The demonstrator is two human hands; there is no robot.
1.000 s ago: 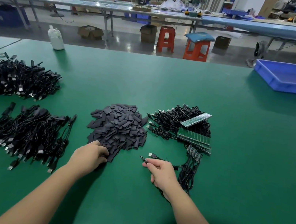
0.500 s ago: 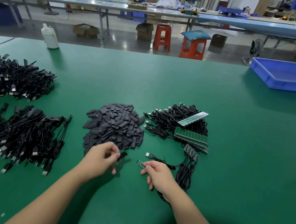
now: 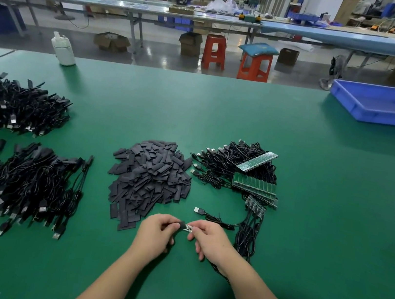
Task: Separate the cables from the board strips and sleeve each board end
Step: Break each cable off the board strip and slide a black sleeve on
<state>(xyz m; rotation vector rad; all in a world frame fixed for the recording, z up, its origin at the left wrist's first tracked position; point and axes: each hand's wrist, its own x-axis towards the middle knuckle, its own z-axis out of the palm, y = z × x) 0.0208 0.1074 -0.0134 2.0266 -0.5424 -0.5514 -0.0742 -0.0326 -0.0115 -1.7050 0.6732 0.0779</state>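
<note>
My left hand (image 3: pixel 156 234) pinches a short black sleeve (image 3: pixel 181 224) at its fingertips. My right hand (image 3: pixel 211 241) holds a small board end (image 3: pixel 188 228) of a black cable (image 3: pixel 216 220), whose USB plug lies on the table. Sleeve and board end meet between the two hands, just above the green table (image 3: pixel 221 117). Behind my hands lies a heap of black sleeves (image 3: pixel 152 173). To its right sit green board strips (image 3: pixel 254 184) with cables attached.
Two piles of black cables lie at the left, a near pile (image 3: pixel 22 179) and a far pile (image 3: pixel 13 106). A white bottle (image 3: pixel 63 50) stands at the far left edge. A blue tray (image 3: pixel 387 104) sits at the far right.
My left hand has picked a sleeve from the heap and moved right. Both hands came together, and the sleeve now meets the board end.
</note>
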